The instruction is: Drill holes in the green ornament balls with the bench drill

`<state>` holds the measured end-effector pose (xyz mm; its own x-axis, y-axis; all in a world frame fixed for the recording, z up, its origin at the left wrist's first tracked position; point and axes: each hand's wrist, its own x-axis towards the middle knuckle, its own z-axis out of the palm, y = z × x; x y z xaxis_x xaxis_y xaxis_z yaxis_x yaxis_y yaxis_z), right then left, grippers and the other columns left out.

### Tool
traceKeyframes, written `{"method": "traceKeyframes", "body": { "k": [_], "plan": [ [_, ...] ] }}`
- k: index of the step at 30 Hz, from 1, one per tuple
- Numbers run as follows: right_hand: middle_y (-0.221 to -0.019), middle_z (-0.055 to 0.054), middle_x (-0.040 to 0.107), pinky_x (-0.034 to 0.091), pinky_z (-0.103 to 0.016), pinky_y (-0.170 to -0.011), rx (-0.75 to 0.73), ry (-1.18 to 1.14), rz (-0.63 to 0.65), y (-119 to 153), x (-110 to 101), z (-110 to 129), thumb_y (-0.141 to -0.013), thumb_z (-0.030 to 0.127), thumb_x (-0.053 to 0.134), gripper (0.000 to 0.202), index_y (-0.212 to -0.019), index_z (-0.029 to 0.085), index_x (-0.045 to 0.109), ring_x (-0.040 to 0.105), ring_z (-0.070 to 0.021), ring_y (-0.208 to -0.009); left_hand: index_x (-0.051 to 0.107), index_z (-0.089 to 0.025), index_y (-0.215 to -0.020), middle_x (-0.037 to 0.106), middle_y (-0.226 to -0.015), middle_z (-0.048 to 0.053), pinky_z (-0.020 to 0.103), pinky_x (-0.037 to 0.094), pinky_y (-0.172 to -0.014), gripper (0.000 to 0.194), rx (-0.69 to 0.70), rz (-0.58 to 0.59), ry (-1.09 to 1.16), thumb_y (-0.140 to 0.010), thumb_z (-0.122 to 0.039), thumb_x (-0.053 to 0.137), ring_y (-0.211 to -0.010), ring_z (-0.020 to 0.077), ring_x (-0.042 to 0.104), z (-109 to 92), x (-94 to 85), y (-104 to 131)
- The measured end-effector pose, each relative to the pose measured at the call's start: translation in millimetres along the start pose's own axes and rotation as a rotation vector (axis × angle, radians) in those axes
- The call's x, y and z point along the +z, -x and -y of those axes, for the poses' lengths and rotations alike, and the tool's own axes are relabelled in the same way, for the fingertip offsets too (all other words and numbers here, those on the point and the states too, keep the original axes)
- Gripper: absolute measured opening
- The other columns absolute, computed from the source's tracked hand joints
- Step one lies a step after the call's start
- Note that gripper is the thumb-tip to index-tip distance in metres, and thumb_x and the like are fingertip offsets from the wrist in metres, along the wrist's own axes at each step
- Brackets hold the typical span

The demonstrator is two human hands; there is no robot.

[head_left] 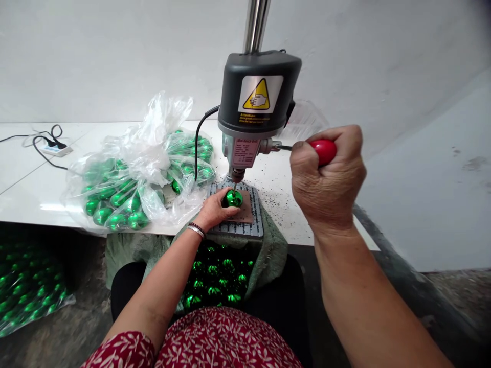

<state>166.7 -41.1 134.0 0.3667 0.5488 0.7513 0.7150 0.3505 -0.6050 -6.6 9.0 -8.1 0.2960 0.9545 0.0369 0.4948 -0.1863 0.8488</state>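
A shiny green ball ornament [233, 199] sits on a small brown board [247, 207] on the slotted base of a bench drill [261, 66]. My left hand [215, 208] grips the ball from its left side, thumb in front and fingers behind. Right above the ball is the drill bit [235, 187], its tip at or in the ball's top; I cannot tell how deep. My right hand [330, 176] is wrapped round the red knob [324, 152] of the drill's feed lever, to the right of the drill head.
Clear plastic bags of green balls [115, 199] lie on the white table at left. More green balls [218, 276] fill a green sack below the drill base. Another bag [30, 286] stands on the floor. Dark shavings [280, 204] litter the table. A power strip [57, 149] lies far left.
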Motion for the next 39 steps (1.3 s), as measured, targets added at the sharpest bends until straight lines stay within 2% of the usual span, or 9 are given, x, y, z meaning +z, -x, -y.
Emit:
{"method": "traceKeyframes", "body": {
  "k": [10,20,27,29,32,36,39],
  "plan": [
    [-0.065,0.004,0.049,0.041,-0.021,-0.056,-0.025,-0.011,-0.082,13,2,-4,-0.079,0.037,0.052,0.017,-0.079,0.021,0.046,0.043,-0.006,-0.056,0.061,-0.021,-0.134,0.072,-0.113,0.001,0.033,0.048,-0.104,0.067,0.008,-0.007,0.024,-0.07,-0.032,0.078,-0.11,0.022,0.065,4,1.5,0],
    [-0.074,0.002,0.056,0.045,-0.024,-0.06,-0.033,-0.024,-0.155,30,11,-15,-0.083,0.04,0.054,0.019,-0.084,0.022,0.05,0.051,-0.0084,-0.063,0.062,-0.022,-0.131,0.072,-0.11,0.001,0.033,0.048,-0.104,0.064,0.021,-0.003,0.01,-0.07,-0.036,0.078,-0.109,0.0224,0.065,10,3.4,-2],
    [-0.075,0.001,0.056,0.044,-0.023,-0.061,-0.077,-0.078,-0.203,50,18,-25,-0.083,0.039,0.056,0.02,-0.085,0.02,0.051,0.052,-0.0075,-0.065,0.063,-0.023,-0.13,0.072,-0.11,0.0,0.033,0.047,-0.103,0.064,0.033,-0.02,0.017,-0.07,-0.038,0.079,-0.108,0.022,0.066,14,4.8,-3],
    [-0.075,0.001,0.055,0.044,-0.023,-0.062,-0.085,-0.101,-0.224,40,19,-21,-0.083,0.039,0.055,0.02,-0.085,0.019,0.05,0.052,-0.0072,-0.066,0.062,-0.023,-0.131,0.072,-0.111,0.0,0.033,0.048,-0.103,0.065,0.028,-0.018,0.036,-0.07,-0.037,0.079,-0.107,0.0216,0.066,14,6.0,-4],
    [-0.077,0.001,0.054,0.043,-0.023,-0.062,-0.094,-0.122,-0.219,7,19,-9,-0.082,0.037,0.054,0.021,-0.085,0.017,0.049,0.048,-0.0065,-0.067,0.062,-0.02,-0.131,0.071,-0.114,0.002,0.033,0.048,-0.102,0.068,0.006,-0.045,0.049,-0.067,-0.033,0.081,-0.107,0.0219,0.066,10,6.1,-2],
    [-0.074,0.003,0.048,0.041,-0.023,-0.068,0.036,-0.062,-0.052,-35,16,8,-0.084,0.027,0.054,0.015,-0.081,0.016,0.045,0.041,-0.0044,-0.067,0.063,-0.016,-0.124,0.072,-0.105,0.002,0.032,0.051,-0.094,0.058,0.003,-0.088,0.091,-0.069,-0.029,0.078,-0.099,0.0204,0.065,-4,-3.5,14],
    [-0.073,0.005,0.045,0.04,-0.023,-0.071,0.1,-0.039,-0.02,-43,15,13,-0.084,0.023,0.057,0.014,-0.082,0.016,0.044,0.038,-0.0036,-0.067,0.064,-0.018,-0.119,0.071,-0.101,0.001,0.032,0.051,-0.091,0.051,-0.011,-0.07,0.137,-0.071,-0.03,0.075,-0.097,0.0194,0.064,-13,-17.0,37]
  ]
}}
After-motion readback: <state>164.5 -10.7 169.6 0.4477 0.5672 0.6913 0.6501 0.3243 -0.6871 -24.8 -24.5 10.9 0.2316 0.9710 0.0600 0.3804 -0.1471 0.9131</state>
